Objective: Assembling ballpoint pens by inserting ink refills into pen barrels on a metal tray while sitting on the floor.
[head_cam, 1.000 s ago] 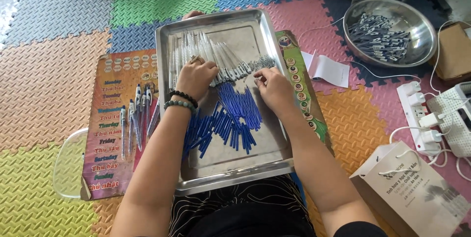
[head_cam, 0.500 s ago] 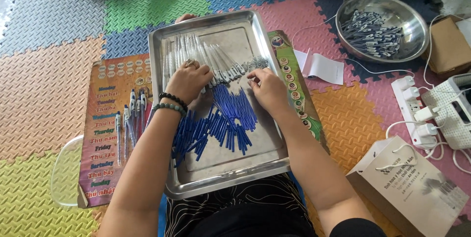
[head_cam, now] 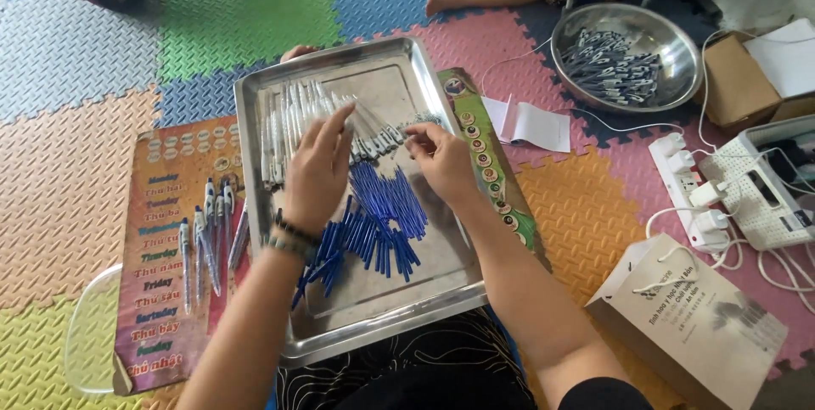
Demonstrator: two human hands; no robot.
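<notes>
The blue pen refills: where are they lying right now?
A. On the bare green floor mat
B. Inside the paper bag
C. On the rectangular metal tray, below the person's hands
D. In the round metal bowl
C: the blue pen refills lie heaped on the rectangular metal tray, just below the left hand and right hand.

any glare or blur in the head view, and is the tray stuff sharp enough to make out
Head view: soft, even light with faint shadows; the metal tray shows a dull sheen, no harsh glare. Blue refills and white pen barrels read clearly. The left hand and right hand look slightly soft. The steel bowl rim gleams.
</notes>
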